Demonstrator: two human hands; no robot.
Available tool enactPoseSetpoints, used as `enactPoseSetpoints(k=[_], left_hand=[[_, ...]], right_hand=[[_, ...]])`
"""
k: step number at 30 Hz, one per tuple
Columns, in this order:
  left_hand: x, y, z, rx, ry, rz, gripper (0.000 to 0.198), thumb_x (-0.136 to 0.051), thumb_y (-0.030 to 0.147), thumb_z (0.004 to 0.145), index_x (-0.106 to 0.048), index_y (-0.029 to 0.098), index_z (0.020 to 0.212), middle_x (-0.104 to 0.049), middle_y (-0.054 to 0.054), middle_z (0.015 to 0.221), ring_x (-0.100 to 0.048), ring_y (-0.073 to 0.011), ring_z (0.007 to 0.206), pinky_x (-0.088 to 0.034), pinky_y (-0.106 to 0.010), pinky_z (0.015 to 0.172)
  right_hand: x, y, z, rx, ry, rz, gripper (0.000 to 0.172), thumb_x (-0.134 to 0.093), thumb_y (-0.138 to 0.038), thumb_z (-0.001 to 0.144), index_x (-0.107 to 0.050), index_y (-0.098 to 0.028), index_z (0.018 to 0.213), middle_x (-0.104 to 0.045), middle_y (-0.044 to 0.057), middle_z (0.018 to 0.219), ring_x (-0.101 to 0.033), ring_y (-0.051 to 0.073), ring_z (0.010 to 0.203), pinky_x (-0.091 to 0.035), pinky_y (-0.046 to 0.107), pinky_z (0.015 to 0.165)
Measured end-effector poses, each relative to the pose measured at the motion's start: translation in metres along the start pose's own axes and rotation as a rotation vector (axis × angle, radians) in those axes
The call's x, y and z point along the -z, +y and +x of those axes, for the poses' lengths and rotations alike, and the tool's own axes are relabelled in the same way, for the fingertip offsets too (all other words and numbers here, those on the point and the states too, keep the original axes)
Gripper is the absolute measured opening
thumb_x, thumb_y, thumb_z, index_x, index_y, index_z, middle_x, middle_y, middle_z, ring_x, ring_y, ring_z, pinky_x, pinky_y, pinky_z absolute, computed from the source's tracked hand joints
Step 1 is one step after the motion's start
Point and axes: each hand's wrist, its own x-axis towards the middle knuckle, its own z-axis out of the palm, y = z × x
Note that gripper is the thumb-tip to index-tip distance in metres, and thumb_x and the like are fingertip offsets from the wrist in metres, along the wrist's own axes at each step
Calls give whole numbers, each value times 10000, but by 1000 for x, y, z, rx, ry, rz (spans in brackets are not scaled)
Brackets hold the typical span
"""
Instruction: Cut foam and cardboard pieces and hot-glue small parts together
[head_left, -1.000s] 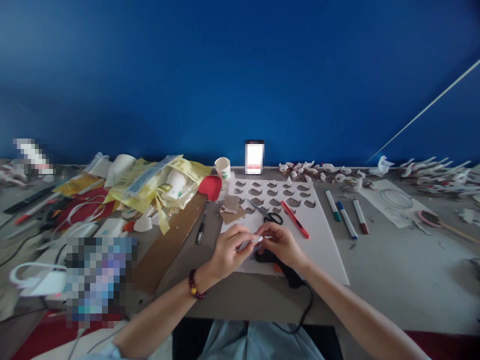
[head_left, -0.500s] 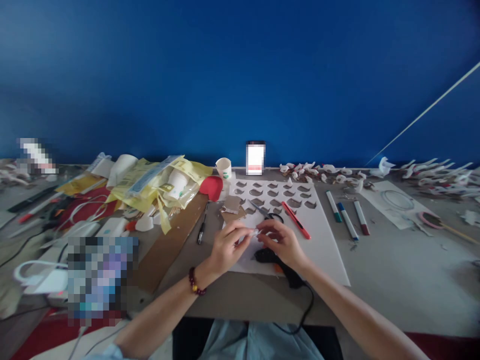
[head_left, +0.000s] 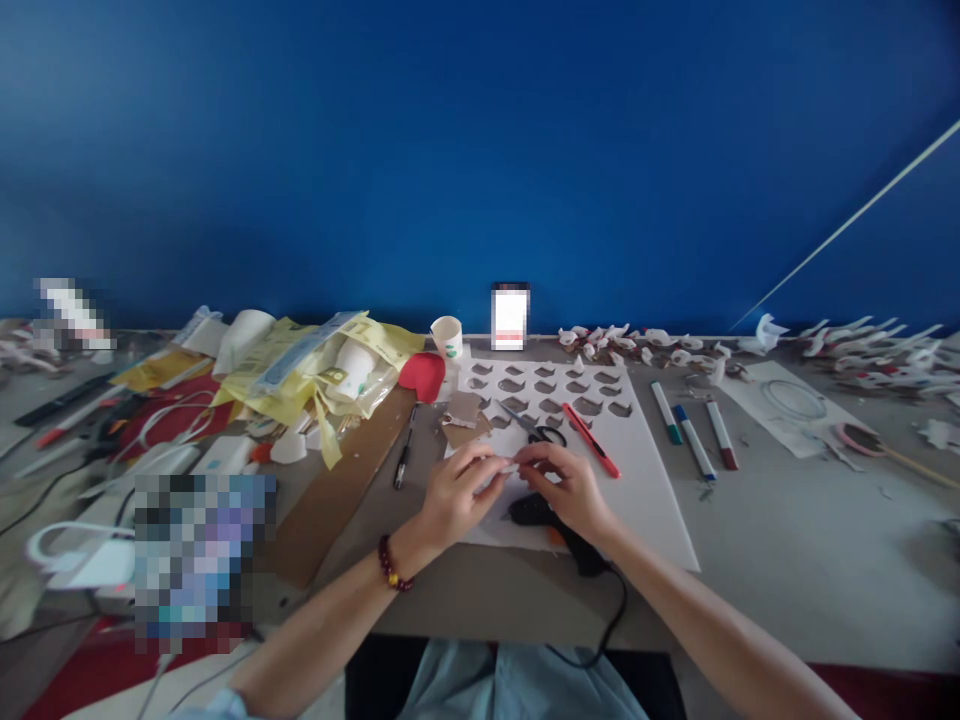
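Note:
Between the fingertips of both hands is a small white piece (head_left: 511, 468), mostly hidden. My left hand (head_left: 463, 488) pinches its left side, and my right hand (head_left: 564, 488) pinches its right side. Both hands are over a white sheet (head_left: 645, 500) with rows of curved cut-outs. A black glue gun (head_left: 534, 510) lies partly under my right hand, its cord running toward the front edge. Scissors (head_left: 546, 434) with dark handles and a red cutter (head_left: 592, 440) rest on the sheet just beyond my hands.
Three markers (head_left: 695, 442) lie to the right, with small white paper shapes (head_left: 652, 345) behind. A black pen (head_left: 405, 450), brown cardboard (head_left: 341, 480), yellow packaging (head_left: 300, 370) and a paper cup (head_left: 448, 338) are on the left. A lit phone (head_left: 511, 318) stands at the wall.
The fingertips have shifted slightly around the white piece, and less of it shows now. Both arms stay nearly in place.

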Motion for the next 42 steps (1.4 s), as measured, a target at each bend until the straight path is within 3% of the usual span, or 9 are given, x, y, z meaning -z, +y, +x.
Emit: enactPoseSetpoints(k=[13,26,42], left_hand=[[3,4,0,37,24,-35,270,-596,153,834,-592,208,1098,-650,-75,979,-639,-157,829,-555,-279,736],[-6,4,-3,1,4,-105,91,-622,149,817,-605,209,883,-618,-28,842,-624,-127,756,-534,-238,709],[-2,0,-4,124,-80,-142,89,-549,134,875,-588,208,904,-603,-33,863,-584,-119,759,-467,-215,669]], right_hand=[[2,-1,0,136,34,-134,89,-577,-220,865,-661,-215,895,-687,44,834,-623,153,697,-512,251,577],[2,-5,0,385,74,-344,144,-506,-176,911,-637,-219,956,-691,57,872,-652,170,808,-540,281,686],[12,5,7,170,305,-332,89,-550,-217,875,-634,-219,906,-687,39,900,-637,167,781,-539,276,657]])
